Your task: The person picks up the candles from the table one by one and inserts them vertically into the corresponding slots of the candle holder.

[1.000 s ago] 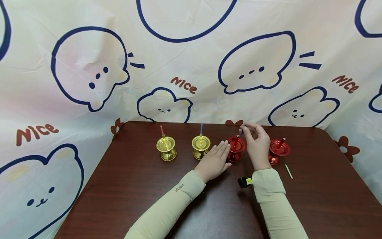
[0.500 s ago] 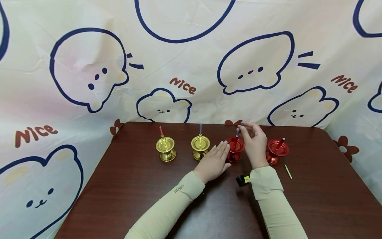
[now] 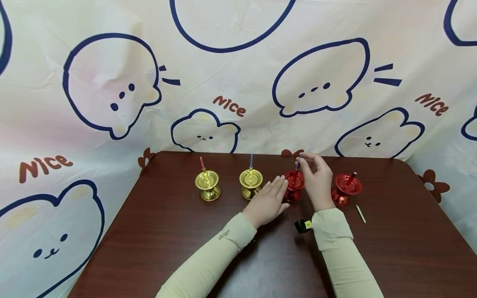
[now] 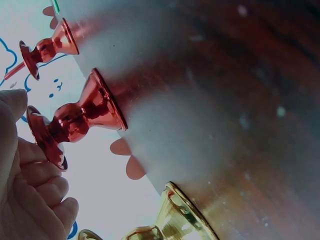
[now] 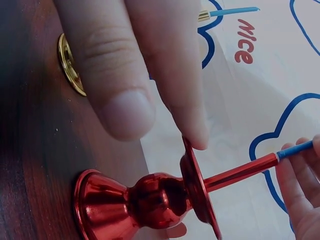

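The middle red candle holder (image 3: 295, 184) stands upright on the table, with a thin red post rising from its dish. My right hand (image 3: 319, 182) pinches a slim blue candle (image 5: 295, 149) above it. In the right wrist view the candle's lower end is right at the tip of the red post (image 5: 242, 171), in line with it. From the left, my left hand (image 3: 269, 199) lies along this holder with straight fingers together and thumb apart. One of its fingertips (image 5: 199, 141) touches the dish rim. The left wrist view shows that hand (image 4: 42, 195) beside the dish.
Two gold candle holders (image 3: 207, 186) (image 3: 251, 182) stand to the left, bearing a red candle (image 3: 202, 162) and a blue candle (image 3: 251, 160). Another red candle holder (image 3: 347, 188) is at the right. A green candle (image 3: 360, 214) lies on the dark wooden table (image 3: 149, 248).
My right hand has moved slightly left and brought the blue candle from a slant beside the post to upright over its tip. The left hand keeps its place.
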`<move>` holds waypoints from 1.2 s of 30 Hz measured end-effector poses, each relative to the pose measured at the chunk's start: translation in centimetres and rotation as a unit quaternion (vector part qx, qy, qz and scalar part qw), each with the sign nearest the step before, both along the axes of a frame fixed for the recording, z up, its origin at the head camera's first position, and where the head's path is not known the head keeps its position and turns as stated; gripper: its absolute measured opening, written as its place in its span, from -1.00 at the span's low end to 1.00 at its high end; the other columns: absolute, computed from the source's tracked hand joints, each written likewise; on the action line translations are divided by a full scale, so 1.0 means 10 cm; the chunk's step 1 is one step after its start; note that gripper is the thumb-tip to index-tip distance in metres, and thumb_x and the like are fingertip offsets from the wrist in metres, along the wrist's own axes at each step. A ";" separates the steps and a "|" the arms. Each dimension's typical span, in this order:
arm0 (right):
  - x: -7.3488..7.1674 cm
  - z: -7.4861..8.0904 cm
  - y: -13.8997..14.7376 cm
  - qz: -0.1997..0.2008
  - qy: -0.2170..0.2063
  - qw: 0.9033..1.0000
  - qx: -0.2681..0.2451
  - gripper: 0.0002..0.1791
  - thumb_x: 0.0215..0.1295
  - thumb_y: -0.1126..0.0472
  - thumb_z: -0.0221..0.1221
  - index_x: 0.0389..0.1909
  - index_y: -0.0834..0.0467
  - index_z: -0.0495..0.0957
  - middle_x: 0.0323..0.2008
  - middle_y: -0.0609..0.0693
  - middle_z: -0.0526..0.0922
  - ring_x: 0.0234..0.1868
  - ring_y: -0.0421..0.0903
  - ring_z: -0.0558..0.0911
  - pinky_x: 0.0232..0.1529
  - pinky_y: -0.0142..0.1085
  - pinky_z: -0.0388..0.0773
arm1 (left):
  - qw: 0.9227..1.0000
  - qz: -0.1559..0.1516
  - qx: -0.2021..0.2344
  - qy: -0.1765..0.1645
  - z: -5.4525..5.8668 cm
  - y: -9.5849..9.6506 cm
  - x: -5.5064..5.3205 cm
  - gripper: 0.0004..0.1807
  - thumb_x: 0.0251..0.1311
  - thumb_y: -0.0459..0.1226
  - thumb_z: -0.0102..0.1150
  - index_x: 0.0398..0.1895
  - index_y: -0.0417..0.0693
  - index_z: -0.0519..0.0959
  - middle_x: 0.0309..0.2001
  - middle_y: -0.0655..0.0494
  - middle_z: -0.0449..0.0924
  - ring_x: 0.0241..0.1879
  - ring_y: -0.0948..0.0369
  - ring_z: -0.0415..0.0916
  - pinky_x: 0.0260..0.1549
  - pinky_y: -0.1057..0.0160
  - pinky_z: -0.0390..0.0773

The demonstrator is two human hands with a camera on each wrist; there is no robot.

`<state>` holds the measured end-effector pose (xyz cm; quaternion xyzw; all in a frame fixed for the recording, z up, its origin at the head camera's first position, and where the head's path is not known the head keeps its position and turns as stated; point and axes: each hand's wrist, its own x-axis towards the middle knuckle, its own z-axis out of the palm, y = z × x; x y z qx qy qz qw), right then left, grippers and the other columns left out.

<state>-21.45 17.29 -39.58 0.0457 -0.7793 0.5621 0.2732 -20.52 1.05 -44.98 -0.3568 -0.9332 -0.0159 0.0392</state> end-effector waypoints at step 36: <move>-0.11 -0.20 0.10 -0.011 0.049 0.997 0.053 -0.73 0.48 0.28 0.17 0.11 0.29 0.58 -0.10 0.13 0.73 -0.15 -0.04 0.72 -0.10 -0.64 0.53 | 1.000 0.000 0.002 -0.011 0.02 0.00 -0.01 -0.26 0.58 0.07 -0.16 0.60 -0.19 0.07 0.60 -0.09 0.02 0.59 0.08 -0.11 0.51 0.13 0.01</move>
